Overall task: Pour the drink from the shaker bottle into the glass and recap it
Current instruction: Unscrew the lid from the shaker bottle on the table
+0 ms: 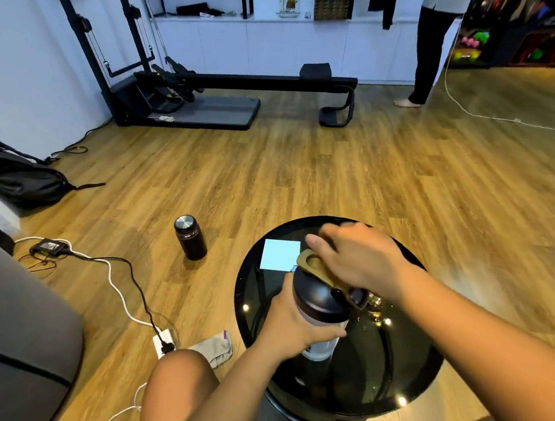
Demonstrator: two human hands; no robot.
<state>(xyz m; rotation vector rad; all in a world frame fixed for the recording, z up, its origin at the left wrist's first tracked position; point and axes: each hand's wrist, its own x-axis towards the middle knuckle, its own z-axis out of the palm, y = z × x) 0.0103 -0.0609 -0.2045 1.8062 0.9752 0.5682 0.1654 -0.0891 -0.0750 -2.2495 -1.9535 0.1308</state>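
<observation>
- Head view: the shaker bottle (318, 302) is upright over the near left part of the round black glass desk (413, 381); I cannot tell if its bottom touches the desk.
- It has a pale, cloudy body and a wide black lid.
- On the lid sits an olive-gold flip cap (312, 262) with an oval hollow in it. A darker piece of the same part hangs at the right side of the lid.
- The left hand (297, 327) is wrapped around the pale body just under the black lid, with the thumb lying across the front.
- The right hand (361, 257) lies over the flip cap and grips it with curled fingers; it is a little blurred.
- Something clear and glinting (376, 303) shows under the right wrist; I cannot tell what it is.
- A small dark mark is low on the bottle body, too small to read.
- A light blue square paper (279, 254) lies on the desk behind the bottle, with no writing visible.
- A dark flask (190, 237) with a steel lid stands on the wooden floor, left of the desk.
</observation>
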